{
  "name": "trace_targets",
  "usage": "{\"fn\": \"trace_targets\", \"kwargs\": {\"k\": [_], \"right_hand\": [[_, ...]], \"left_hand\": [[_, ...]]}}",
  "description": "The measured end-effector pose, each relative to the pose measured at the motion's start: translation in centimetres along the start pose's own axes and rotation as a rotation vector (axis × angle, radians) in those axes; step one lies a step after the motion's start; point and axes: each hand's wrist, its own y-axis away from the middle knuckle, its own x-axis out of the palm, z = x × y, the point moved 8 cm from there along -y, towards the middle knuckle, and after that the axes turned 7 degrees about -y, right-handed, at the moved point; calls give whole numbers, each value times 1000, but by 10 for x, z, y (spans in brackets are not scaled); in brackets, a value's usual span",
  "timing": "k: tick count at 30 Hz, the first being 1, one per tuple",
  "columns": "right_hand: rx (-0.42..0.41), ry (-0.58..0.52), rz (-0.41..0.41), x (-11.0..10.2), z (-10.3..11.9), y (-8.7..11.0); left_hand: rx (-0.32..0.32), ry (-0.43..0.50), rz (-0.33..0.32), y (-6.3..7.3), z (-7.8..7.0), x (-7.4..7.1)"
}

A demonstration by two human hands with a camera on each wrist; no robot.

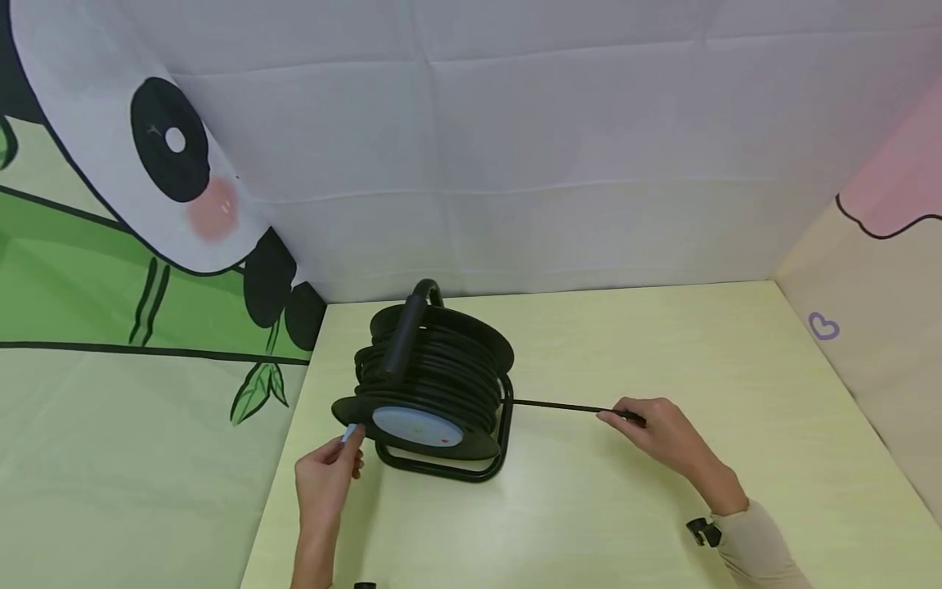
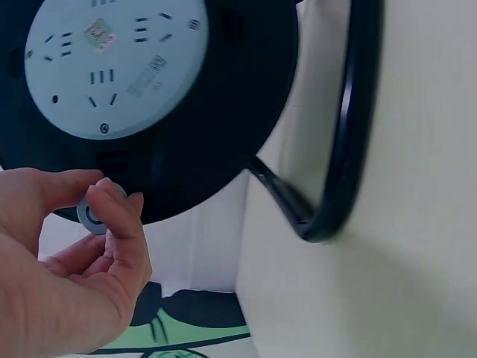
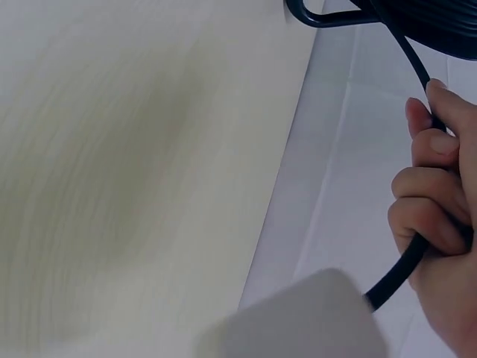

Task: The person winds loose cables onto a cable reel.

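Observation:
A black cable reel [image 1: 430, 360], wound with many turns of black cable, stands on the table at centre left. On its near flange is a pale blue socket panel [image 2: 112, 74]. My left hand [image 1: 324, 478] pinches a small light-coloured knob [image 2: 88, 218] at the flange's edge between thumb and fingers. To the right of the reel, a length of cable [image 1: 555, 405] runs out nearly straight. Its outer part is in my right hand [image 1: 666, 438], the fingers curled round it. In the right wrist view, thicker black cable [image 3: 399, 272] emerges below the fist.
The reel's black tube frame [image 2: 350, 142] rests on the pale wooden table [image 1: 589, 499]. A white cloth [image 1: 559, 147] hangs behind, and a printed cloth [image 1: 147, 409] is at the left. A blurred pale shape [image 3: 305, 321] covers the bottom of the right wrist view.

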Motion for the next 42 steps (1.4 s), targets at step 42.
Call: {"fn": "trace_targets", "kwargs": {"k": [42], "right_hand": [[-23, -148, 165, 69, 1, 12]], "left_hand": [[146, 121, 3, 54, -98, 4]]}}
